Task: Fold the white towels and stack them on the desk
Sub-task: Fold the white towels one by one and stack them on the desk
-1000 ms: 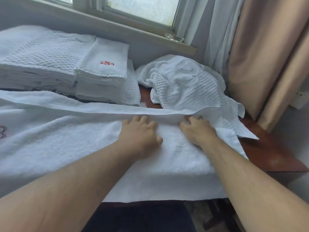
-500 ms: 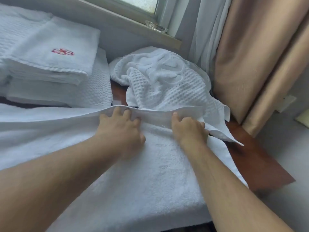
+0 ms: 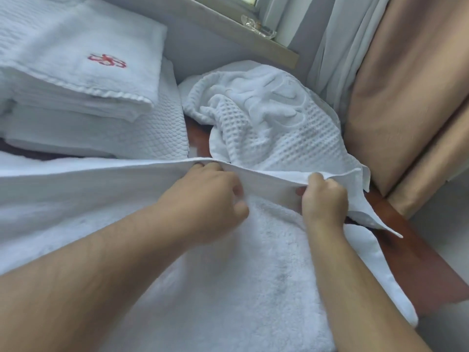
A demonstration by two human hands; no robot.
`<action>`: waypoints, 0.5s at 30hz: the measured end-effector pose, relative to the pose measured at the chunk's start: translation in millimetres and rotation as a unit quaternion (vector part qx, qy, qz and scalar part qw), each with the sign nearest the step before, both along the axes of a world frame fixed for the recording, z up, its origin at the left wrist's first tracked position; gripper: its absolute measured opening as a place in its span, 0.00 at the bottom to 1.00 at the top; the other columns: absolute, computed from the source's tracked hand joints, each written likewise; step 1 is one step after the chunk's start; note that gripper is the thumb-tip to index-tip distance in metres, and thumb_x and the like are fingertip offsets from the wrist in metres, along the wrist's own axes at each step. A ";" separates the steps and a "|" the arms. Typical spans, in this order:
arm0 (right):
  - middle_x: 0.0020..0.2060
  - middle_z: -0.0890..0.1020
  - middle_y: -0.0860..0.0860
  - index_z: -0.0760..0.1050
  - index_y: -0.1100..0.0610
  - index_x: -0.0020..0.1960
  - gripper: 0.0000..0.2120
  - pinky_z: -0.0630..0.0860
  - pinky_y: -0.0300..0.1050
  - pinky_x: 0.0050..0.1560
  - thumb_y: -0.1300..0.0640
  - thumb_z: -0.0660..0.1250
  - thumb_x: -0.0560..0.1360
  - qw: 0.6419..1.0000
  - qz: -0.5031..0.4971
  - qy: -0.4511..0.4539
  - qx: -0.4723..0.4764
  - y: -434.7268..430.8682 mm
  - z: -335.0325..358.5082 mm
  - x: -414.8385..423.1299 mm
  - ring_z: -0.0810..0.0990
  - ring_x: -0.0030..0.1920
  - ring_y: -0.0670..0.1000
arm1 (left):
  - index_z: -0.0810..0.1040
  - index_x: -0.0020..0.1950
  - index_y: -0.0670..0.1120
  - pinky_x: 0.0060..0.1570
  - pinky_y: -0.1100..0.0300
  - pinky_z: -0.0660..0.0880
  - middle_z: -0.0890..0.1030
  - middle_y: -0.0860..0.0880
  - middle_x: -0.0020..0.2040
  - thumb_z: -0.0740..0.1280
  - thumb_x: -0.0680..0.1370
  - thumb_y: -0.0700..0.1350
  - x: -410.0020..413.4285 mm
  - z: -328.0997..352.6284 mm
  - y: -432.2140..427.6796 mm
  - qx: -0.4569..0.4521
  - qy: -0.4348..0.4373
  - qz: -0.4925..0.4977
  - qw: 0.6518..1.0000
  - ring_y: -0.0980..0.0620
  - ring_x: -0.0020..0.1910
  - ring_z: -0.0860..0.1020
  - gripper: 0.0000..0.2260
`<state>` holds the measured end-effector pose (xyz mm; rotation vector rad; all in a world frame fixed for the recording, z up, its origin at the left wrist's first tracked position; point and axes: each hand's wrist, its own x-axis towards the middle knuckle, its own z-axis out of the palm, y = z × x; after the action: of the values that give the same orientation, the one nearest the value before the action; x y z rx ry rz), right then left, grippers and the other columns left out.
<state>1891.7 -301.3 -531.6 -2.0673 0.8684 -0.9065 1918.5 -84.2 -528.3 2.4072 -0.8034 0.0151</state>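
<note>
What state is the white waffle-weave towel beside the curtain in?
Unfolded: the white waffle-weave towel lies crumpled in a loose heap.

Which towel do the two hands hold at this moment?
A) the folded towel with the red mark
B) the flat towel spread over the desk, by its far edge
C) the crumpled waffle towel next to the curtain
B: the left hand and the right hand both grip the far hem of the spread towel; the waffle towel and the marked towel lie behind it.
</note>
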 end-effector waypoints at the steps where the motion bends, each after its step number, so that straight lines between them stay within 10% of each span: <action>1: 0.32 0.83 0.53 0.77 0.57 0.36 0.15 0.71 0.45 0.31 0.49 0.60 0.74 0.998 0.013 -0.063 0.024 1.7 0.3 -2.8 0.79 0.33 0.53 | 0.80 0.50 0.56 0.52 0.59 0.72 0.78 0.57 0.52 0.64 0.76 0.55 -0.4 1.5 -0.3 -0.043 0.028 -0.002 0.999 0.54 0.55 0.74 0.08; 5: 0.40 0.85 0.51 0.83 0.48 0.43 0.10 0.79 0.46 0.32 0.48 0.64 0.77 0.945 0.131 -0.267 0.133 10.6 6.8 -8.6 0.85 0.42 0.55 | 0.82 0.41 0.47 0.34 0.61 0.76 0.84 0.52 0.37 0.65 0.77 0.57 -2.0 5.5 -4.8 -0.122 0.183 -0.038 0.975 0.55 0.34 0.80 0.15; 8: 0.45 0.86 0.54 0.82 0.49 0.48 0.08 0.81 0.47 0.37 0.54 0.64 0.79 0.920 0.175 -0.256 0.241 15.7 10.2 -3.6 0.86 0.47 0.57 | 0.84 0.43 0.49 0.33 0.61 0.76 0.84 0.52 0.39 0.65 0.76 0.60 -0.6 6.1 -2.8 -0.127 0.203 -0.040 0.970 0.58 0.30 0.79 0.16; 15: 0.40 0.87 0.56 0.80 0.59 0.49 0.06 0.82 0.45 0.37 0.63 0.65 0.77 0.883 0.190 -0.123 0.411 3.8 34.9 -3.7 0.87 0.40 0.54 | 0.75 0.67 0.61 0.71 0.55 0.64 0.71 0.55 0.68 0.65 0.77 0.59 -2.5 -1.6 -5.7 0.009 0.090 -0.062 0.994 0.52 0.71 0.65 0.18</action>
<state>1888.1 -297.5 -496.7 -1.2717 0.5362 -0.4430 1916.0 -89.9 -529.9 2.3307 -0.8693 -0.2542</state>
